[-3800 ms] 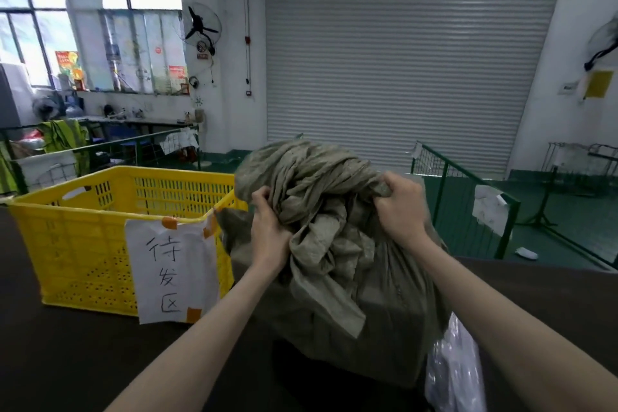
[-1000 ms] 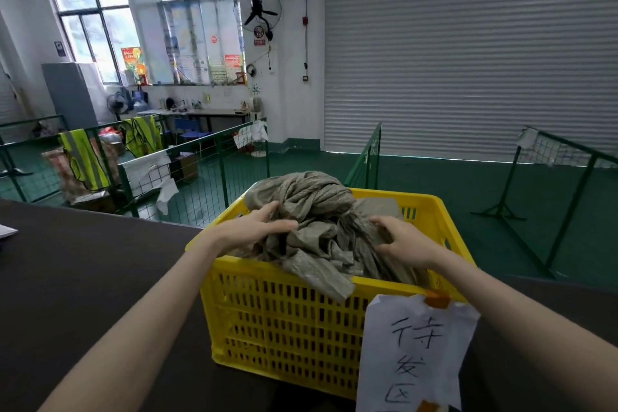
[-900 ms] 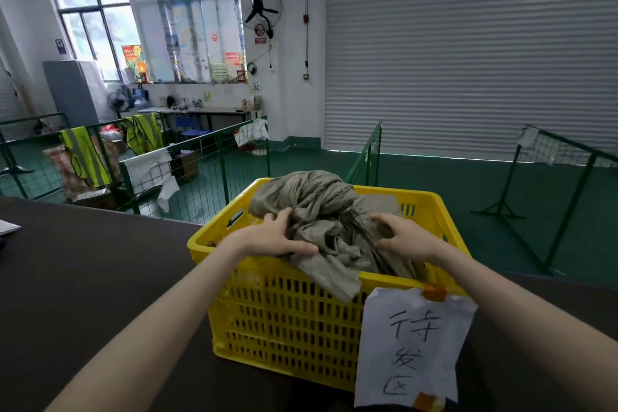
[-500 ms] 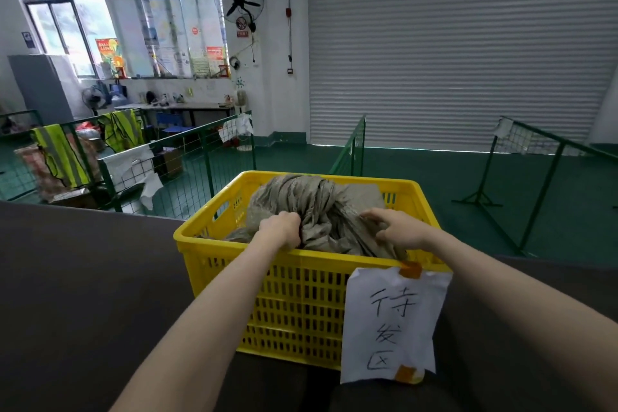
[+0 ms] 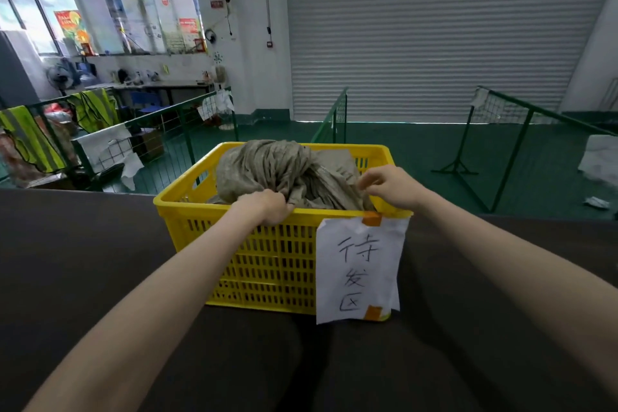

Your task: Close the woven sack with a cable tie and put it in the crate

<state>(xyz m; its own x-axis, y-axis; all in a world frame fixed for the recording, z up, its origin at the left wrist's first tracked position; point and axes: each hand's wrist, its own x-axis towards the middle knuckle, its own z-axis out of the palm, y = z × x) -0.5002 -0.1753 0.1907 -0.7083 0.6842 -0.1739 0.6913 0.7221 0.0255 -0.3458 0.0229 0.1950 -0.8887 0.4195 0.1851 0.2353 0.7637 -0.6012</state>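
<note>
The grey-green woven sack point(image 5: 277, 165) lies inside the yellow plastic crate point(image 5: 267, 257) on the dark table, its bunched top rising just above the rim. My left hand point(image 5: 266, 206) is curled at the crate's near rim, gripping a fold of the sack. My right hand point(image 5: 393, 186) hovers over the sack's right side near the rim, fingers loosely bent and apart, holding nothing that I can see. No cable tie shows among the folds.
A white paper sign point(image 5: 361, 267) with handwriting is taped to the crate's front right. The dark table point(image 5: 83, 261) spreads around the crate. Beyond its far edge stand green wire fences point(image 5: 187, 130), hi-vis vests point(image 5: 30, 140) and a closed roller shutter point(image 5: 434, 27).
The sack went from the table into the crate and sank below the rim. My right hand has let go of the fabric and lifted slightly; my left hand still grips it.
</note>
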